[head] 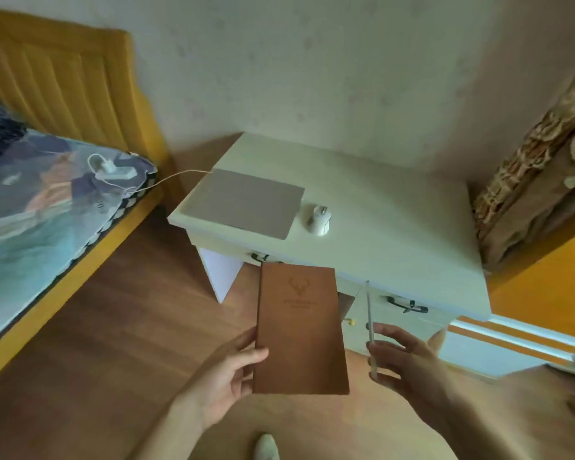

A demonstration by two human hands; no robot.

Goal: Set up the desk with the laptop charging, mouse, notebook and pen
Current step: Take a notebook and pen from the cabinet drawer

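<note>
Bed [30,200] with a mustard-yellow padded headboard fills the left side; a patterned cover lies over it. White charger brick [108,167] rests on that cover, its pale cable [176,175] running across the gap to the back left corner of the laptop. Cream desk [395,227] stands against the wall, dark drawer handles showing along its front. Closed grey laptop [246,202] lies flat at the desk's left end. White mouse [318,219] sits just beside the laptop's right edge, apart from it. Brown notebook [301,327] with an embossed antler emblem is held in the air in front of the desk, its far end over the desk's front edge. Left hand [228,373] grips the notebook's lower left edge, thumb on the cover. Right hand [409,363] pinches a slim white pen [369,322], which points toward the desk.
</note>
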